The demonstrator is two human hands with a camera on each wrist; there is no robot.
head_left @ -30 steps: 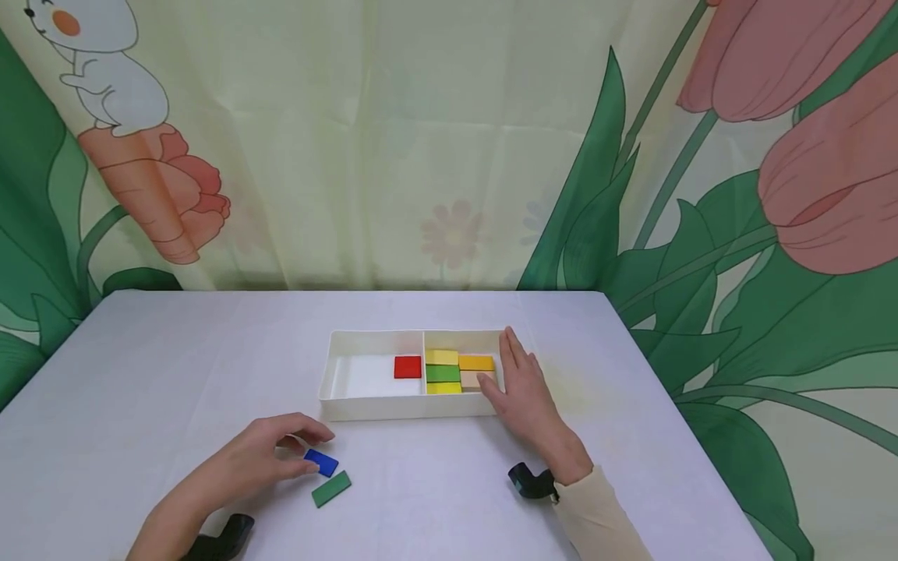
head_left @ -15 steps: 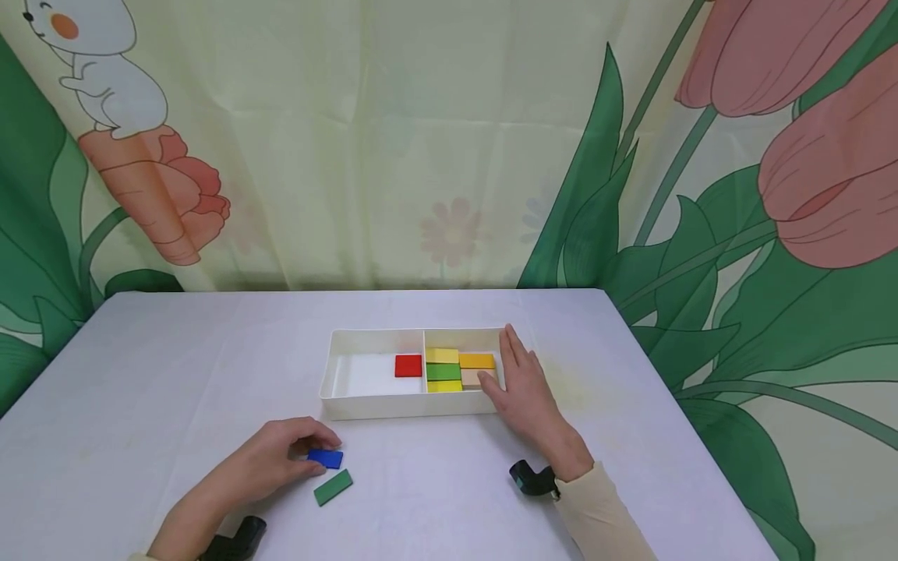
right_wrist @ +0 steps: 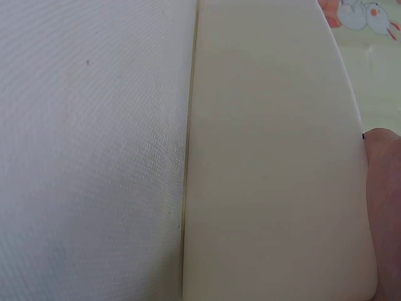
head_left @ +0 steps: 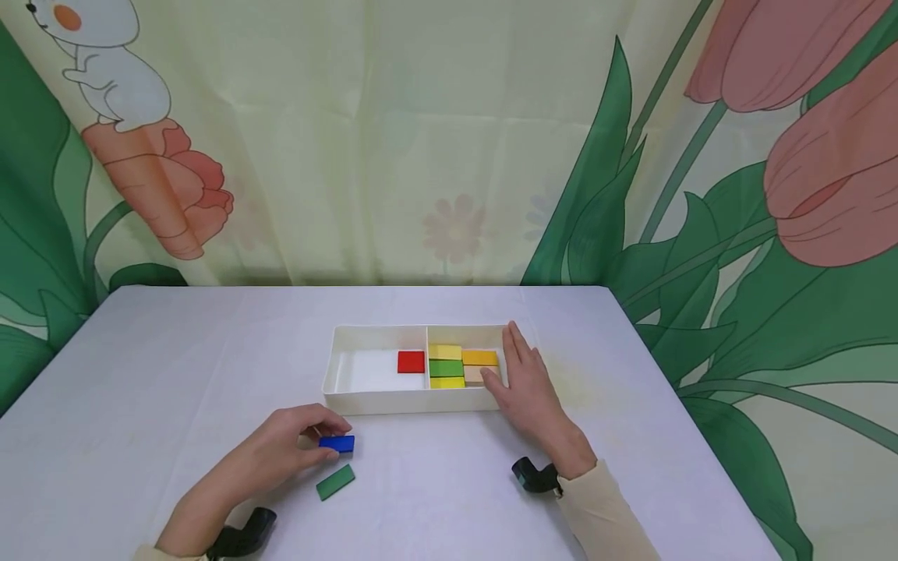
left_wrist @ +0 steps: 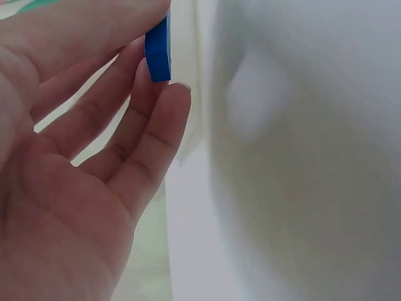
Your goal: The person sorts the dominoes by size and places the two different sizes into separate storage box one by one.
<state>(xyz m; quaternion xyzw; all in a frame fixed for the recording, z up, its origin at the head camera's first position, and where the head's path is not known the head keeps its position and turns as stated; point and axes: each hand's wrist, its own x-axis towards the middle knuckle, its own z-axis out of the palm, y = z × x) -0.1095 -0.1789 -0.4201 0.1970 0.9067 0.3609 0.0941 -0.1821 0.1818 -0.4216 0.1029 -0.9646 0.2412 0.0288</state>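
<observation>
My left hand (head_left: 277, 452) pinches a small blue block (head_left: 337, 443) between thumb and fingers, just in front of the white box's left part. In the left wrist view the blue block (left_wrist: 158, 53) stands out from the fingertips. Close by on the cloth lies a dark green block (head_left: 335, 482), set at a slant. My right hand (head_left: 532, 397) rests on the right end of the white two-part box (head_left: 414, 402), fingers straight along the side wall and thumb over the front rim. The right wrist view shows the box's outer wall (right_wrist: 276, 163) and the thumb (right_wrist: 385, 207) at its rim.
A red block (head_left: 411, 362) lies in the box's left compartment, against the divider. Yellow blocks (head_left: 445, 352), a light green block (head_left: 446, 368), an orange block (head_left: 480, 358) and a beige block (head_left: 473, 376) lie in the right one. White cloth (head_left: 175, 374) covers the table.
My left hand has moved right and a little toward the box, carrying the blue block away from beside the dark green one and turning it level. The right hand has stayed on the box.
</observation>
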